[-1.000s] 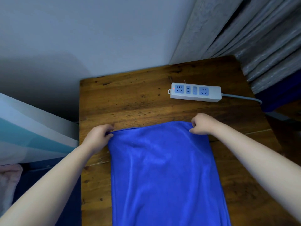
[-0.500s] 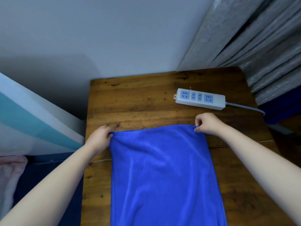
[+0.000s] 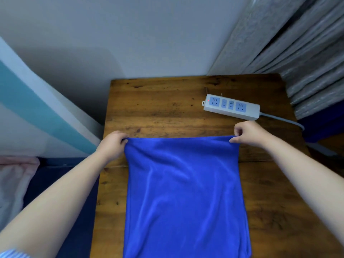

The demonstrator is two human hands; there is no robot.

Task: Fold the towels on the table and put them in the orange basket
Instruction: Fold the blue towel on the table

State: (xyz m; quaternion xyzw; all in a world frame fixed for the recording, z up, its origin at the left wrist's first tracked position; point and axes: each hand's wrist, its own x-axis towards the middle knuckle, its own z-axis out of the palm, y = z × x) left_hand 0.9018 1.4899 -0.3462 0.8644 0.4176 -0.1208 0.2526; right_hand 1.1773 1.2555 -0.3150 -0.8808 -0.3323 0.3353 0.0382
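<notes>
A blue towel lies lengthwise on the wooden table, running from mid-table down past the frame's bottom edge. My left hand pinches its far left corner. My right hand pinches its far right corner. The far edge is pulled taut between the two hands and sits slightly raised. The orange basket is not in view.
A white power strip with a grey cable lies on the table just beyond my right hand. Grey curtains hang at the right. A wall stands behind the table. At the far left lies a pale pink cloth.
Both hands kept hold of the towel's far corners and drew them slightly toward me, away from the power strip. The camera view shifted, showing more wall.
</notes>
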